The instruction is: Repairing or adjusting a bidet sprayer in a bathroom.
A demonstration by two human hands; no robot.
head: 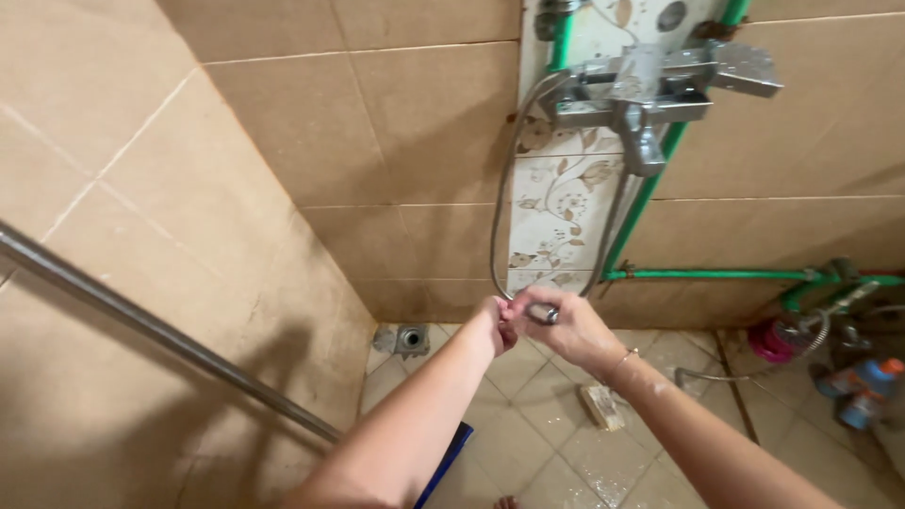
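Note:
My right hand [566, 325] grips the end of a metal shower hose [497, 217], a chrome fitting showing between its fingers at the low point of the loop. My left hand [495, 323] is closed and pressed against the right hand at the same spot; what it holds is hidden. The hose loops down from a chrome mixer tap [650, 94] mounted on the tiled wall above. A thin bracelet circles my right wrist.
Green pipes [716, 275] run down and along the wall. A floor drain [411, 339] sits in the corner. A soap-like block [601, 407] lies on the wet floor tiles. Bottles [863, 386] and a pink object [773, 341] stand at right. A metal rail [160, 330] crosses the left wall.

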